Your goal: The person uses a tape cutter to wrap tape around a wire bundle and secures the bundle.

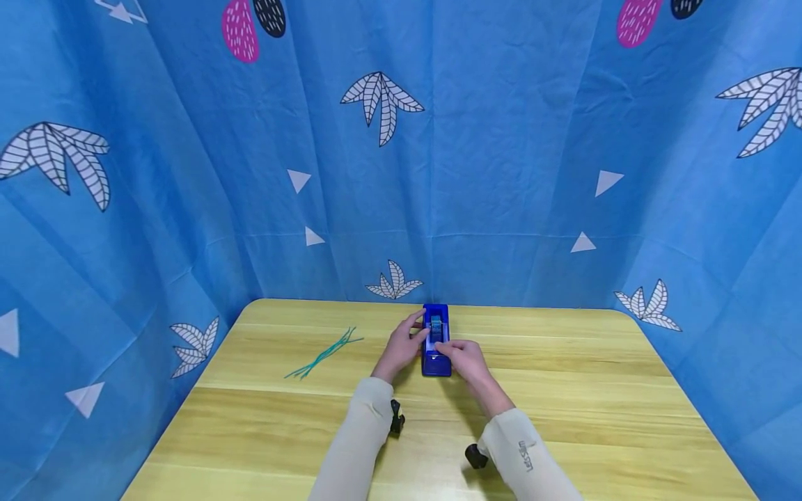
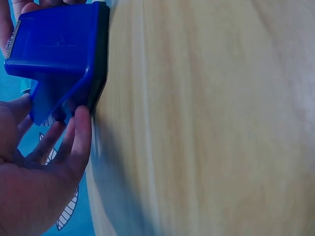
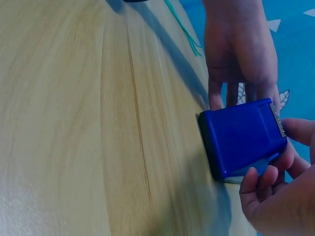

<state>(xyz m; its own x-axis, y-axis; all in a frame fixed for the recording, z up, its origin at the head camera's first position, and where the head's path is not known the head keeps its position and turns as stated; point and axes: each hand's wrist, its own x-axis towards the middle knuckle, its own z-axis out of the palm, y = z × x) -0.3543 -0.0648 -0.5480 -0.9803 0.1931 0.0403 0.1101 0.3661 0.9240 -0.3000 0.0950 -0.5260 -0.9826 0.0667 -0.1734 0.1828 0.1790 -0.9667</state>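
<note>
A blue tape dispenser (image 1: 436, 365) stands near the far edge of the table, with a tape roll (image 1: 436, 324) in its well. My left hand (image 1: 402, 348) holds the dispenser's left side, thumb near the top and fingertips low on the wall. From the right, my right hand (image 1: 466, 358) reaches over the front part, where thumb and forefinger pinch the tape's end beside the toothed cutter (image 3: 278, 120). The clear strip itself is hard to make out. In the right wrist view its other fingers are bent next to the dispenser's side.
Several thin teal strands (image 1: 324, 355) lie crossed in a loose bundle on the wooden table (image 1: 564, 390), left of the hands. A blue patterned curtain (image 1: 501, 174) hangs behind the table and along both sides. Each wrist carries a small black camera.
</note>
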